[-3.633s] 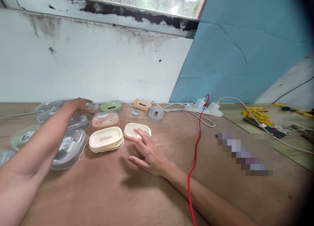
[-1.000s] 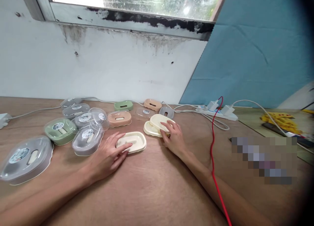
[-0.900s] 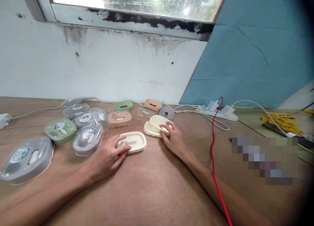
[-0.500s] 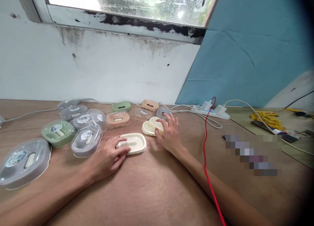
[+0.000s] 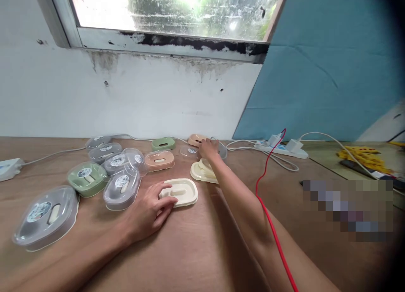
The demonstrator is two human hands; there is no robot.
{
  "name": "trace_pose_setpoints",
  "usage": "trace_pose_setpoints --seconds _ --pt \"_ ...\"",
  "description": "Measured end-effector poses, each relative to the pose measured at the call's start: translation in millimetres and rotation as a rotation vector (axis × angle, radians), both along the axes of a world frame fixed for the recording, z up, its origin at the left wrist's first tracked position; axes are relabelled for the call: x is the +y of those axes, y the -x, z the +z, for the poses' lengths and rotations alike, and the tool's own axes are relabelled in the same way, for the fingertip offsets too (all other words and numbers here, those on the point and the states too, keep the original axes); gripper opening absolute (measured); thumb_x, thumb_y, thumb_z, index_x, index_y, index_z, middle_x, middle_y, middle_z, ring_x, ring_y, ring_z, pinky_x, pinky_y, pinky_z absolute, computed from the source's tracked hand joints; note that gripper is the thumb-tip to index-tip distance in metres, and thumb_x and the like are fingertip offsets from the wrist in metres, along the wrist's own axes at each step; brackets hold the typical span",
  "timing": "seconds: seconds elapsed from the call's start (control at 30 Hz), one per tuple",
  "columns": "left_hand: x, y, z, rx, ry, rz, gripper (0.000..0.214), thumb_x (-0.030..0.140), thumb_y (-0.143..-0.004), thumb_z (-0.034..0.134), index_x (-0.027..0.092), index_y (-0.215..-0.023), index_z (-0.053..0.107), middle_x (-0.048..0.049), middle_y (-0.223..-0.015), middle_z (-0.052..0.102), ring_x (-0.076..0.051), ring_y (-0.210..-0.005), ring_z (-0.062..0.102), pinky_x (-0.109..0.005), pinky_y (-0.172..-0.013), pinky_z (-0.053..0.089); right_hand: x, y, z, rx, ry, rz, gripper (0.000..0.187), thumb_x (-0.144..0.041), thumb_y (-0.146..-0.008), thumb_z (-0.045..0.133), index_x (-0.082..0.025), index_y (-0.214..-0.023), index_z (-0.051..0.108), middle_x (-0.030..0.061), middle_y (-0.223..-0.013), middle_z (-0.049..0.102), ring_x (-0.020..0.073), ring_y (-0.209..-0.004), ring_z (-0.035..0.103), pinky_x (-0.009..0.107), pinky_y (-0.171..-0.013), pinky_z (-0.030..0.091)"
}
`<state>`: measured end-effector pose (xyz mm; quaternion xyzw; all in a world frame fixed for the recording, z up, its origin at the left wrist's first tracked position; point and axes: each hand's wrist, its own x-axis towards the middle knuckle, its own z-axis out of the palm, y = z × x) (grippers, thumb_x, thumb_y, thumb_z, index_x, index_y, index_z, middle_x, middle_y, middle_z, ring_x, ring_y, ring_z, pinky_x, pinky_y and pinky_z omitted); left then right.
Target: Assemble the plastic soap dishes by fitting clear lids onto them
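My left hand (image 5: 158, 205) grips the left end of a shallow cream oval tray (image 5: 186, 193), its thumb and fingers spread around the rim. The tray lies flat on the table with a raised oblong in its middle. At the back, my right hand (image 5: 209, 148) reaches down between a peach oval cover (image 5: 194, 139) with a slot and a grey oval piece (image 5: 223, 150). Its fingertips are hidden, so I cannot tell whether it holds either one. Under my right wrist lie more cream oval pieces (image 5: 200, 172), partly covered by the forearm.
Several grey lidded boxes (image 5: 47, 218) and a green one (image 5: 87, 179) stand at the left. A peach box (image 5: 159, 160), a green cover (image 5: 163, 143) and a clear lid (image 5: 189, 152) lie behind the tray. A red cable (image 5: 268, 212) crosses my right arm from a power strip (image 5: 281, 149).
My right hand has moved away from the cream pieces, farther back to the peach and grey pieces. My left hand stays on the cream tray. The view has shifted slightly.
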<state>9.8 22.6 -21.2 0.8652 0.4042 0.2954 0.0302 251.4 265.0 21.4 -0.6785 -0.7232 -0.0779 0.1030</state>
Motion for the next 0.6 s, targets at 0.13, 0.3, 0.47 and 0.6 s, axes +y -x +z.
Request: trace_pose_setpoints --seconds 0.13,0.3,0.47,0.6 --pt "1 0 -0.2 0.006 0.026 -0.010 0.025 0.022 -0.105 0.052 0.027 -0.120 0.072 -0.0144 -0.142 0.058 -0.034 -0.135 0.057 -0.055 -0.106 0.055 14 -22 -2.6 -0.048 0.054 -0.019 0.039 -0.039 -0.101 0.068 -0.018 -0.133 0.063 0.0106 -0.135 0.064 0.0261 -0.116 0.067 0.048 -0.097 0.059" --pt "2 -1 -1.8 -0.011 0.045 -0.011 0.025 0.023 -0.105 0.051 0.028 -0.119 0.071 -0.0131 -0.143 0.057 -0.034 -0.137 0.055 -0.055 -0.107 0.054 4 -36 -4.4 -0.012 -0.038 0.069 0.025 -0.031 -0.102 0.065 -0.016 -0.122 0.069 0.0127 -0.134 0.066 0.0301 -0.125 0.062 0.058 -0.112 0.045" --pt "0 -1 1.5 -0.044 0.130 0.006 0.027 0.025 -0.105 0.051 0.029 -0.128 0.065 -0.0129 -0.148 0.052 -0.032 -0.136 0.057 -0.052 -0.108 0.054 -16 -37 6.8 0.141 -0.219 0.218 0.024 -0.030 -0.106 0.051 -0.015 -0.113 0.069 0.0230 -0.158 0.045 0.0368 -0.149 0.041 0.054 -0.120 0.034" --pt "1 -1 5.2 -0.149 0.223 0.037 0.059 0.037 -0.097 0.068 0.028 -0.149 0.042 -0.0145 -0.151 0.051 -0.032 -0.136 0.058 -0.050 -0.110 0.055 -59 -36 9.7 0.269 -0.234 0.481 0.021 -0.040 -0.108 0.048 -0.022 -0.108 0.060 0.0182 -0.145 0.057 0.0286 -0.158 0.031 0.046 -0.112 0.048"
